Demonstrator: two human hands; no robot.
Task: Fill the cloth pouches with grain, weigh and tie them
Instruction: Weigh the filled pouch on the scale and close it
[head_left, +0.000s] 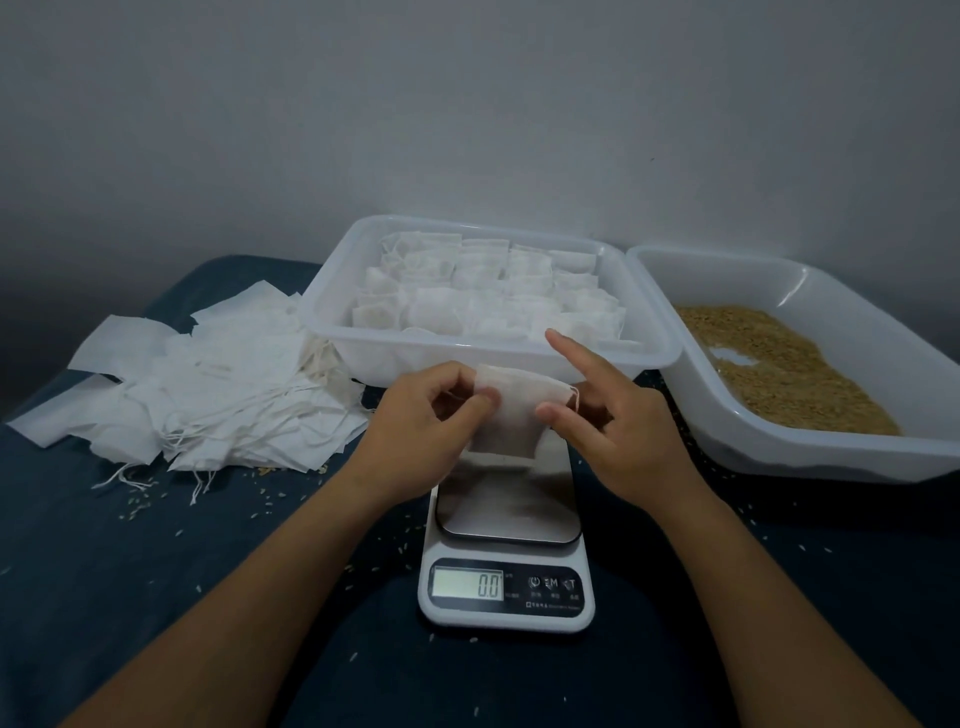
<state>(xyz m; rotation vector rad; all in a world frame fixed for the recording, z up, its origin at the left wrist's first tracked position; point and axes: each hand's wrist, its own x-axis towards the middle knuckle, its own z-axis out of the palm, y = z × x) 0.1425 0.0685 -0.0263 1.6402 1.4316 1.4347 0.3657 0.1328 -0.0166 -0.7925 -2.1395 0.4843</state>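
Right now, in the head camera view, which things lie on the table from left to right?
Pile of empty pouches → tray of filled pouches → tray of grain. The scale stands nearer, below the middle tray, so I leave it out.

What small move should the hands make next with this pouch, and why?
Probably carry the pouch right to the grain tray and fill it: it hangs flat between left hand and right hand, and the scale reads 0.0.
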